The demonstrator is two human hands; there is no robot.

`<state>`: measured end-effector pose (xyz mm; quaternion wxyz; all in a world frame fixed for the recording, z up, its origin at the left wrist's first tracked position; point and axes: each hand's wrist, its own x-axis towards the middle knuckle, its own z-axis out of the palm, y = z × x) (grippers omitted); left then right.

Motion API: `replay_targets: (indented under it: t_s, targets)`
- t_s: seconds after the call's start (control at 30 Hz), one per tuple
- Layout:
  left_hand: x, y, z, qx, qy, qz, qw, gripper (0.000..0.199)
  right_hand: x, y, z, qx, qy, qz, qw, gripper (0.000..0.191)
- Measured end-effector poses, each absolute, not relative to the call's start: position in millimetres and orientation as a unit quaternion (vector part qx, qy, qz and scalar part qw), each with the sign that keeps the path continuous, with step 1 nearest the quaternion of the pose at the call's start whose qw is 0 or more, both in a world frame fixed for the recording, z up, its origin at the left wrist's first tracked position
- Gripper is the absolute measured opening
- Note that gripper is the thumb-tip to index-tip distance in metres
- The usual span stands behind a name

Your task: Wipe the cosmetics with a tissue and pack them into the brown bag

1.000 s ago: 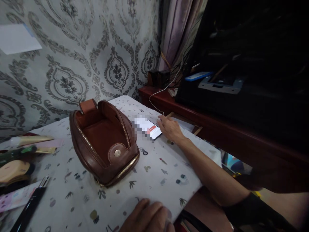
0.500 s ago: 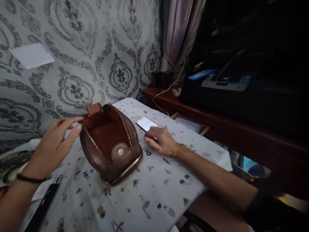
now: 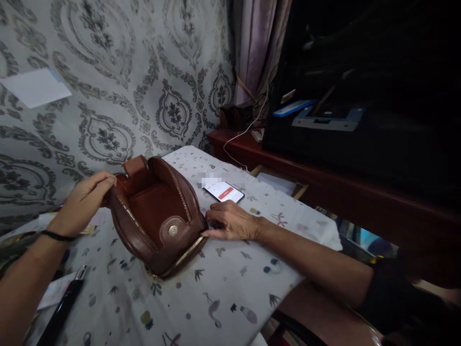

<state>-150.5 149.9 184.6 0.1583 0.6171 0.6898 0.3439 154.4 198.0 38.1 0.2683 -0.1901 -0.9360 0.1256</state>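
Note:
A brown leather bag (image 3: 158, 226) lies unzipped and gaping on the patterned white tablecloth, its brown lining and a round metal snap showing. My left hand (image 3: 84, 197) pinches the bag's far left edge between thumb and fingers. At the bag's right end is my right hand (image 3: 225, 221), fingers curled against the edge near the gold zipper. Just beyond the right hand lies a phone (image 3: 225, 191) with a lit screen and a red button.
Near the left front lies a black pen-like object (image 3: 63, 307) over a paper slip. A red-brown cabinet (image 3: 306, 178) with an open drawer (image 3: 279, 185) stands to the right, below a large dark screen (image 3: 360, 96). A white cable hangs by the curtain.
My left hand has closed on the bag's edge. My right hand has moved from the phone to the bag's right end, uncovering the red button. The view has shifted slightly.

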Motion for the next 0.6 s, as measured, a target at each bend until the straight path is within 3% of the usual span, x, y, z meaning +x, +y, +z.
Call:
replay_targets:
  t_s: [0.23,0.6]
  targets:
    - [-154.4,143.6,178.5,0.616,0.688,0.375,0.075,0.019,154.1,198.3,35.7,-0.191,-0.932,0.124,0.281,0.057]
    - [-157.1,139.8,176.2,0.599,0.670,0.438,0.027,0.020,153.4,201.1,32.7,-0.195,-0.937,0.117,0.266,0.063]
